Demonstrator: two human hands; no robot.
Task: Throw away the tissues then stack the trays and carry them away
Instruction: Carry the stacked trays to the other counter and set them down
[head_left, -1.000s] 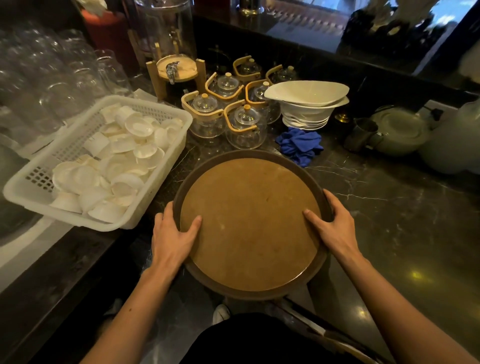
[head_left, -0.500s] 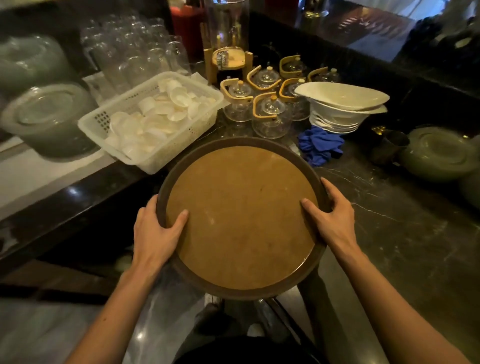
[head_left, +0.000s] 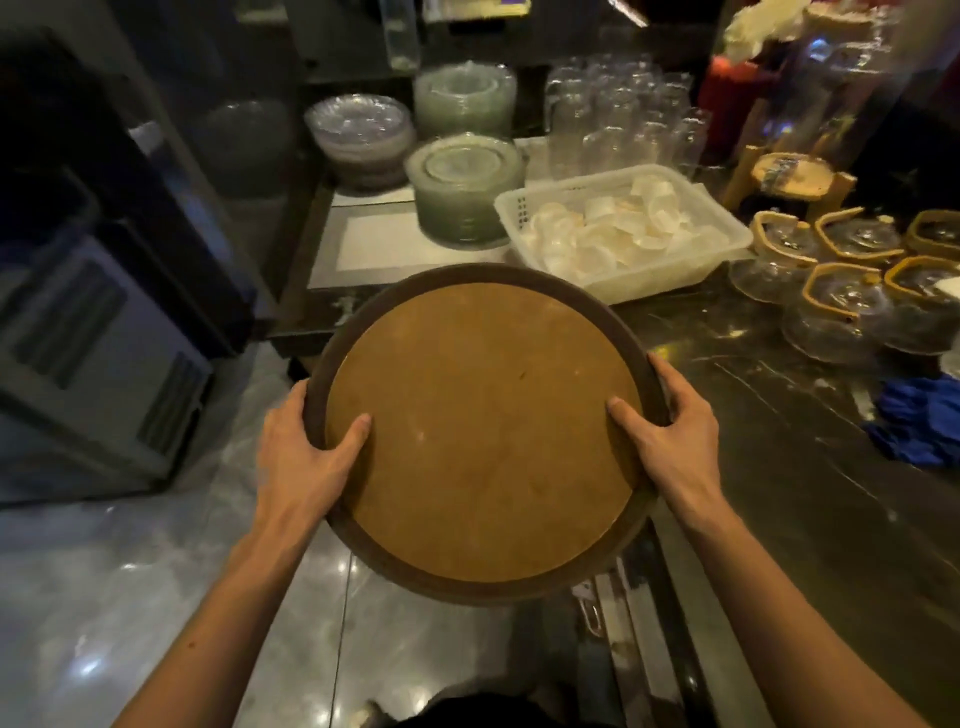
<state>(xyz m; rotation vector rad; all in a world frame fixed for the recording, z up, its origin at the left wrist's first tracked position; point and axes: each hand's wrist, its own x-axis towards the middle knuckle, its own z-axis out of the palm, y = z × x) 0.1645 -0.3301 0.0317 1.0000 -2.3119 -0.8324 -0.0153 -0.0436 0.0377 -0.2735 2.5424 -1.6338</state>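
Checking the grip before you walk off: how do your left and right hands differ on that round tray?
The left hand sits lower on the round tray, near its left edge; the right hand sits higher, on the right edge. The left thumb points up and right across the brown surface; the right thumb points up and left. Shared: both have thumbs on top and fingers wrapped over the dark rim, holding the tray.

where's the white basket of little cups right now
In the head view the white basket sits on the dark counter, upper right of the round tray, between the stacked glass plates and the glass teapots.
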